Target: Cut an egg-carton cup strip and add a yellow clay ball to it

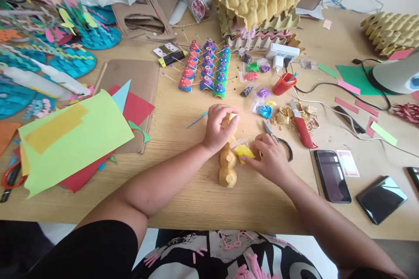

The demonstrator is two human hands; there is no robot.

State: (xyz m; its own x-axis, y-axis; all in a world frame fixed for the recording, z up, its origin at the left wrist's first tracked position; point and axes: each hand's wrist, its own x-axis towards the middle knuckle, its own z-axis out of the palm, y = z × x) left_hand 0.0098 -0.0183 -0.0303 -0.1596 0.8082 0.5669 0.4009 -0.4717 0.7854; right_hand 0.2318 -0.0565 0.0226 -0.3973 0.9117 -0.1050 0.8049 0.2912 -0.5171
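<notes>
A strip of tan egg-carton cups [228, 168] lies lengthwise on the wooden table in front of me. My left hand [221, 127] is closed over its far end, fingers curled around the cups there. Beside the strip is a small clear packet of yellow clay [245, 152]. My right hand [271, 157] has its thumb and fingers bent around the packet's right side; part of the grip is hidden. Just beyond that hand lie dark-handled scissors [285, 148]. A thin blue tool [197, 120] rests left of my left hand.
Painted egg-carton caterpillars [207, 67] stuck with pins stand farther back. Clay packets [264, 110], a red cup [284, 84] and a red-handled knife [303, 128] are to the right, near a phone [332, 176]. Coloured sheets [78, 139] cover the left; egg trays [258, 4] are stacked behind.
</notes>
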